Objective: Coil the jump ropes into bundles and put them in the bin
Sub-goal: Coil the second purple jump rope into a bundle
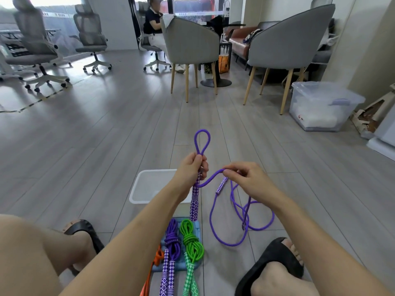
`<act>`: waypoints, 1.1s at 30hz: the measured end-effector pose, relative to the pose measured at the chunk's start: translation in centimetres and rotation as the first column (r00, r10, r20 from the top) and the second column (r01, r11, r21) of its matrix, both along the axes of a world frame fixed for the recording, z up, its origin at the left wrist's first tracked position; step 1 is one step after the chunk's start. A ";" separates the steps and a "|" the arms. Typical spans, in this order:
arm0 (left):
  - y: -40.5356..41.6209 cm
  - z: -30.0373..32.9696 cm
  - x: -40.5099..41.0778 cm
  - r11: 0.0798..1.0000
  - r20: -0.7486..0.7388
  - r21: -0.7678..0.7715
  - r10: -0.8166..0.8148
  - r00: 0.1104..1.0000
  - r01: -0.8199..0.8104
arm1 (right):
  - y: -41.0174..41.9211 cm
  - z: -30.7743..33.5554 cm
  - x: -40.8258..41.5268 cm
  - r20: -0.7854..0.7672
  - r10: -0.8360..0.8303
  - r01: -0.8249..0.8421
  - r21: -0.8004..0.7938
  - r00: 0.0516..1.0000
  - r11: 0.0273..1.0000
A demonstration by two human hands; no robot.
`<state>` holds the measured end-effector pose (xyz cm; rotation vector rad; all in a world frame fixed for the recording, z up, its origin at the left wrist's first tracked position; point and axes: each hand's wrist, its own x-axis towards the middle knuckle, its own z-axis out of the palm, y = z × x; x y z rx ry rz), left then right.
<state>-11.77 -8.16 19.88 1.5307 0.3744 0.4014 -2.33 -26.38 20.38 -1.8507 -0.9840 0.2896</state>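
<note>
Purple jump rope (233, 212), patterned handles, looped above left hand (192, 167).

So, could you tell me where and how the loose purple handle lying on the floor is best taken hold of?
Judging by its pose, grip the loose purple handle around its patterned middle, coming from above. It lies free on the floor, with the rope leaving only its lower end. The right hand, pinching the purple rope, is nearest; the left hand holds the other handle.

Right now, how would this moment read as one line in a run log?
step: coiling loose purple jump rope | left hand: grips handle and loop | right hand: pinches cord | white plastic bin: no rope visible
</note>
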 end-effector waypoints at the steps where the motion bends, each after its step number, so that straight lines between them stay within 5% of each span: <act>1: -0.4 -0.2 -0.2 0.999 -0.025 0.020 -0.028 0.999 0.028 | 0.2 0.2 -0.3 0.047 -0.008 0.009 -0.012 0.999 1.000; 14: -1.7 0.0 -1.5 0.943 -0.212 0.130 -0.275 0.938 0.306 | 0.9 0.5 -1.2 -0.020 -0.184 0.183 -0.038 0.983 0.982; 21: -1.4 0.5 -2.0 0.864 -0.234 0.222 -0.402 0.885 0.451 | 0.8 1.0 -1.5 0.084 -0.160 0.168 -0.107 0.984 0.980; 28: -0.6 0.7 -1.9 0.912 -0.246 0.257 -0.260 0.934 0.321 | 0.6 0.9 -0.8 0.141 -0.163 0.179 -0.113 0.977 0.977; 33: -0.9 0.9 -1.8 0.880 -0.246 0.266 -0.332 0.911 0.393 | 1.0 1.0 -1.5 0.197 -0.126 0.147 -0.096 0.972 0.984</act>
